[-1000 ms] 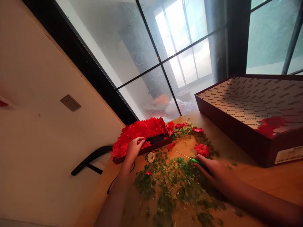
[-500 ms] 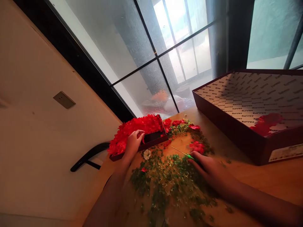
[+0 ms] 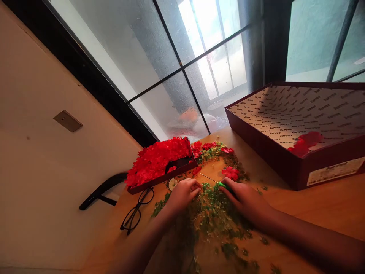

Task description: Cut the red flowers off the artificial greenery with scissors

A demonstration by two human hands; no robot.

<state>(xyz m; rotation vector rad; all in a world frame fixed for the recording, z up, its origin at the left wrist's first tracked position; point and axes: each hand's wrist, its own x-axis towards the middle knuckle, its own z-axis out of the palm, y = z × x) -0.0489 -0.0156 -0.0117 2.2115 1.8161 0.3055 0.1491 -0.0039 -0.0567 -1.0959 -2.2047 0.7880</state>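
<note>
My right hand (image 3: 245, 198) grips an awl (image 3: 221, 184) with a green handle and a thin metal shaft pointing left. My left hand (image 3: 184, 192) is closed, fingers curled together; whatever it may hold is hidden. Under and between both hands lies loose green artificial foliage (image 3: 212, 203). Just left of the left hand's fingers sits a white flower (image 3: 172, 184). A red flower (image 3: 230, 173) lies beyond the right hand. Behind the left hand, a shallow dark-red box (image 3: 162, 182) is heaped with red artificial flowers (image 3: 159, 156).
A large dark-red box (image 3: 268, 160) with a printed lining stands at the right, holding red petals (image 3: 306, 142). Black-framed eyeglasses (image 3: 137, 209) lie on the wooden table (image 3: 327, 217) at the left. A black chair part (image 3: 104, 188) shows by the wall, and a window rises behind.
My left hand has moved from the box of red flowers down and right to the foliage near the awl's tip. The eyeglasses, hidden before by the forearm, now show. The view has shifted slightly.
</note>
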